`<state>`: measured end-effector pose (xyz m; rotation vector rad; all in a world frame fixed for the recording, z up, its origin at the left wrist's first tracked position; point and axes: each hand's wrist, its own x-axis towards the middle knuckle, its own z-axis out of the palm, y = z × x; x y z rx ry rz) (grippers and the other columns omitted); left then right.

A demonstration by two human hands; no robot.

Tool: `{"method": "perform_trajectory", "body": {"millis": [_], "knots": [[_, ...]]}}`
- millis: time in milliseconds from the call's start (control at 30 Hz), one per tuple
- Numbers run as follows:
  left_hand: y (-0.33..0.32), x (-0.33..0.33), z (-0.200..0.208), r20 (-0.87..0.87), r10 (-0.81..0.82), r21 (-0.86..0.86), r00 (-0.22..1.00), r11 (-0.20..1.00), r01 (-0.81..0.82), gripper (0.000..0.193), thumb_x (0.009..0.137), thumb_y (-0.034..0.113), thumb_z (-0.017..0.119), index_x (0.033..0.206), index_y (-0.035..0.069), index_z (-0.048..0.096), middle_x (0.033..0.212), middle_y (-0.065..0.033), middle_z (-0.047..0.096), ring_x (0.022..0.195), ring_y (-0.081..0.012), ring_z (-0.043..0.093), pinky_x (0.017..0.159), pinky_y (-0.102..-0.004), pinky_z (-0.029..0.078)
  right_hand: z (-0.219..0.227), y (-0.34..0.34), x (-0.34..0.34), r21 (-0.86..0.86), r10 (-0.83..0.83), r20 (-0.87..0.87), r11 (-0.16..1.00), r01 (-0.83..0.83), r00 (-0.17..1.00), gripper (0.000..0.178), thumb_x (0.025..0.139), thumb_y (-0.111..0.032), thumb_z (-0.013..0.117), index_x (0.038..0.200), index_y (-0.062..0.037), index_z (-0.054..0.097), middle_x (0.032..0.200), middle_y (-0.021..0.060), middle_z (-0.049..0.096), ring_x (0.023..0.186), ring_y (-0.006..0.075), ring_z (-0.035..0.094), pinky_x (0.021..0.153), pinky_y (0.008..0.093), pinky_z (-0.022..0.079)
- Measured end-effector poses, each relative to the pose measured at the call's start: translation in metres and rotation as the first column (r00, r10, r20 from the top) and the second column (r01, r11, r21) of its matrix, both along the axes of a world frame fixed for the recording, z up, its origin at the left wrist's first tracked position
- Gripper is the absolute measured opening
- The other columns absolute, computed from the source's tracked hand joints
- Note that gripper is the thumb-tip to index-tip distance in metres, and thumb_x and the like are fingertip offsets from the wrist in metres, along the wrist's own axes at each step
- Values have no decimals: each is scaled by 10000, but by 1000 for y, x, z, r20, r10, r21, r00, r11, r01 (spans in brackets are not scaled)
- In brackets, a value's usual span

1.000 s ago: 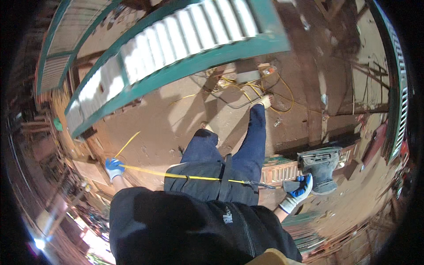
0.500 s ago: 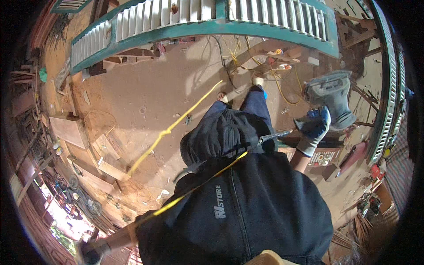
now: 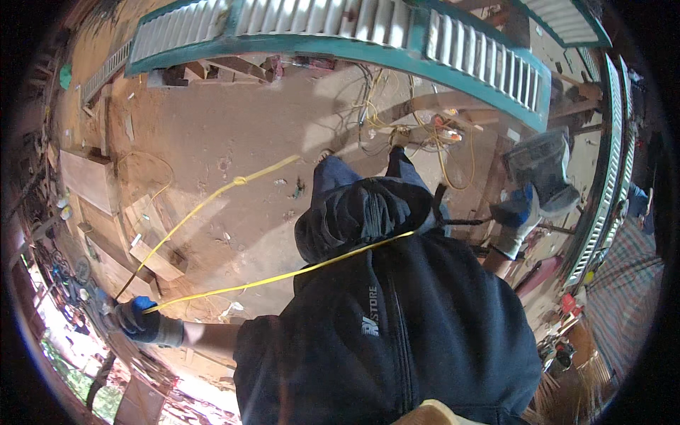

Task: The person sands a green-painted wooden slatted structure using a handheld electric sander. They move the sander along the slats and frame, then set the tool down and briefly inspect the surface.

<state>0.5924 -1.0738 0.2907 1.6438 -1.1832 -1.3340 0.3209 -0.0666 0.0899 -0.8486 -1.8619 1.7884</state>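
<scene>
My left hand (image 3: pixel 147 322), in a blue and grey work glove, is stretched out at the lower left, closed around a yellow cord (image 3: pixel 297 270). One stretch of the cord runs across the front of my dark jacket; another goes from the hand toward the floor, with a knot in it. On the right, my gloved right hand (image 3: pixel 517 216) grips a dusty grey power tool (image 3: pixel 542 166) with a flat, blocky head, which looks like a sander. A short dark cable (image 3: pixel 464 222) hangs beside that hand; where it joins the tool is hidden.
A green-framed shutter (image 3: pixel 411 57) with white slats spans the far side. More shutters (image 3: pixel 598 191) stand along the right. Tangled cables (image 3: pixel 386 106) lie on the floor near my feet. Wooden boards (image 3: pixel 88 180) lie at left, a striped cloth (image 3: pixel 620 290) at far right.
My left hand has risen from the lower edge and swung outward, drawing the yellow cord with it. The right hand and power tool sit slightly farther right and lower; the whole view has shifted.
</scene>
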Motion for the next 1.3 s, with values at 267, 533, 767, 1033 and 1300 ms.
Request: {"method": "perform_trajectory", "body": {"millis": [267,533,767,1033,1300], "knots": [[-95,84,-8,179,67,-113,982,992,-47,460,901,497,555,1068,72,497,1038,-90,405,961,-205,356,818,-313,287,-3,-129,15,168,17,58,985,-27,998,319,937,-213,606,1149,24,632,862,56,634,711,169,593,643,311,495],[-71,147,-54,358,149,-70,922,989,-132,533,905,516,548,1147,43,502,1160,-130,416,1091,-232,357,918,-335,282,35,-190,-13,-222,1,-78,975,-18,997,288,947,-192,588,1123,34,607,819,52,601,676,201,574,639,347,490],[10,164,-141,553,122,3,824,989,-149,600,908,533,543,1215,18,507,1267,-164,425,1205,-256,357,1005,-354,277,49,-162,-36,-170,135,-63,975,-144,989,241,924,-158,648,1076,30,656,860,50,644,754,148,609,655,281,496],[220,-17,-322,857,-429,324,286,880,347,680,913,552,536,1294,-11,512,1389,-204,436,1335,-283,358,1105,-376,272,34,-98,-72,451,31,120,888,-83,992,270,921,-106,615,1132,57,659,837,81,655,705,163,618,637,300,515],[456,-424,-383,-24,-987,350,160,142,926,638,958,518,518,1419,80,468,1456,-114,489,1342,-264,452,1117,-397,337,116,34,-51,552,-271,-86,788,273,959,422,810,-85,785,1162,76,619,998,113,673,741,201,630,717,371,557]]}}
